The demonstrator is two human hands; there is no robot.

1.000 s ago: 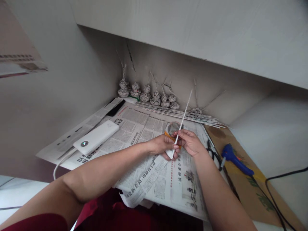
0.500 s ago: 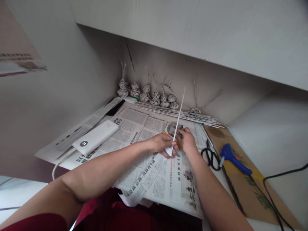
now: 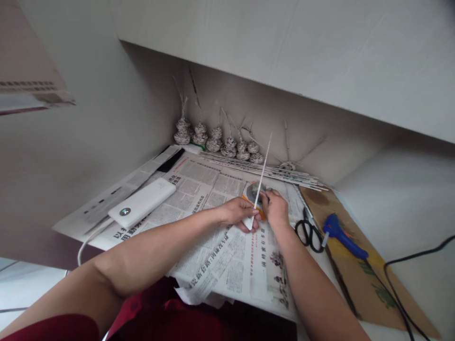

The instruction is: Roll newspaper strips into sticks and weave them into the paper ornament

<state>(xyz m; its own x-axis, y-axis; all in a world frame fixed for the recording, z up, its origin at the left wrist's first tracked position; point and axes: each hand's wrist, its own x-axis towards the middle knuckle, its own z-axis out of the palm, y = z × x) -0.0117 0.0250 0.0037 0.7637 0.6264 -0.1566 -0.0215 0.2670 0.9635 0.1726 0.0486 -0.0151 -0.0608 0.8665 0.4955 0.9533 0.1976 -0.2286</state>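
My left hand (image 3: 245,214) is closed around the lower end of a thin rolled paper stick (image 3: 262,175). The stick points up and away from me, and a white folded bit of paper shows at its base. Just right of it, my right hand (image 3: 275,206) has its fingers curled in a pinch. Its fingertips are at a small grey item (image 3: 253,192) that rests on an orange and white piece (image 3: 245,195); what the fingers hold is hidden. Beneath both hands lie spread newspaper sheets (image 3: 192,189).
Several woven paper gourds (image 3: 214,139) line the back wall, behind a bundle of paper sticks (image 3: 284,176). A white power bank (image 3: 142,203) with a cable lies left. Black scissors (image 3: 308,234) and a blue glue gun (image 3: 344,237) are right, the gun on cardboard (image 3: 369,270).
The view has shifted slightly. My left hand keeps its hold on the paper stick, and my right fingers have shifted a little at the grey item.
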